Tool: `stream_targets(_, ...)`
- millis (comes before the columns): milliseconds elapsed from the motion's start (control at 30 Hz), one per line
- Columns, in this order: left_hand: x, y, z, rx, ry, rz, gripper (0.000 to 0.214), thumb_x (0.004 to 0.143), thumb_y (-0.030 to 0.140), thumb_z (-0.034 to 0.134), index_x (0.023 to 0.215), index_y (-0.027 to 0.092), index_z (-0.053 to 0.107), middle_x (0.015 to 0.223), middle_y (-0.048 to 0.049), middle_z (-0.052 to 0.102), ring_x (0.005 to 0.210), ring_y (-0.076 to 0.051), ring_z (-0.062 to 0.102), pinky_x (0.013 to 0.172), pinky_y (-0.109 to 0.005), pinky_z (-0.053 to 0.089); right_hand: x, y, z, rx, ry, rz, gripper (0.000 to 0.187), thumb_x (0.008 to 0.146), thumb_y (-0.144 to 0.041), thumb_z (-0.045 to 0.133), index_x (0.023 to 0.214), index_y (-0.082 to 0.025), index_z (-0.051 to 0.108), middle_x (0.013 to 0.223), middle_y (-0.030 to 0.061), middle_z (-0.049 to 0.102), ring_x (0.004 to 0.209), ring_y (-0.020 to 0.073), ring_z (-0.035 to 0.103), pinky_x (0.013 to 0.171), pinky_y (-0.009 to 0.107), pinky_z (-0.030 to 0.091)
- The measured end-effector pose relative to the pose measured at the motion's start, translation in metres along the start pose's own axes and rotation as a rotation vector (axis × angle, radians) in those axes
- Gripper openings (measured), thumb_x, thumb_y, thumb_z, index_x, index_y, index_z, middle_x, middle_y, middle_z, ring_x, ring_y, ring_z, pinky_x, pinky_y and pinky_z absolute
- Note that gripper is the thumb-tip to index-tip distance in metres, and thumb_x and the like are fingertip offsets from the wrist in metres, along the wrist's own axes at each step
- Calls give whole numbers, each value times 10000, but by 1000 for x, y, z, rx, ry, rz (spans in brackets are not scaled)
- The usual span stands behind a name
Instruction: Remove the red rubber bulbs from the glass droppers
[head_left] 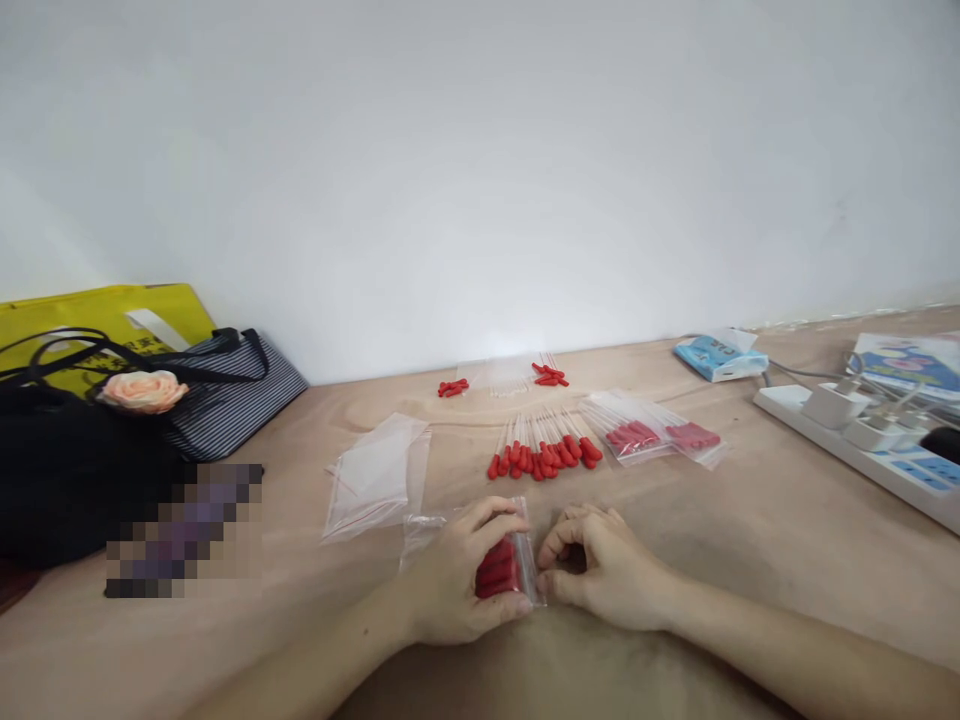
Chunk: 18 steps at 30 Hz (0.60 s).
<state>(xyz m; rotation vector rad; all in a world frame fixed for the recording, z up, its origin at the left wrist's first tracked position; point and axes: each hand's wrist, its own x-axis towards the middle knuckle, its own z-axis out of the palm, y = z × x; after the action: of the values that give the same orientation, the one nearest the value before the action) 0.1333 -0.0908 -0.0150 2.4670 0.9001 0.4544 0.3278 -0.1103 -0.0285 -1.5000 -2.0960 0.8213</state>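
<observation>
A clear zip bag [528, 560] containing red pieces [498, 572] is held at three o'clock of the left hand [461, 570], between widely parted thumb and fingers; its zip edge is placed at nine o'clock of the right hand [607, 565], whose fingers are curled close to the thumb, though whether the edge is pinched cannot be told; loose red-ended sticks [544, 455] are spread at twelve o'clock

Left fingers [501, 524] arched, thumb opposed; right fingers [559, 540] loosely curled; forearms [735, 610] angled inward.
</observation>
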Motion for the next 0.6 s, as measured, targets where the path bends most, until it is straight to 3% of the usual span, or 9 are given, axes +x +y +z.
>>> stream_targets(233,-2,-3,7,-39,38,-36,504,642,307,662,1105,206,487,1184,-106,446,1067,-233,466,918,-389,387,0,-1,9,-26,25,48,121,597,-347,673,683,-269,641,841,5,571,859,215,483,744,384,292)
stream_targets(433,-3,-3,8,-53,63,-37,518,660,289,649,1138,215,462,1201,-102,429,1093,-229,443,932,-387,376,11,0,14,-25,134,154,287,652,-295,608,937,-264,606,966,34,530,943,229,458,762,388,298)
stream_targets(600,-2,-4,8,-51,62,-34,527,669,327,648,1147,215,455,1210,-102,416,1100,-229,431,936,-390,374,19,-3,16,10,111,135,78,657,-293,593,712,-266,642,950,21,525,931,230,445,758,413,275)
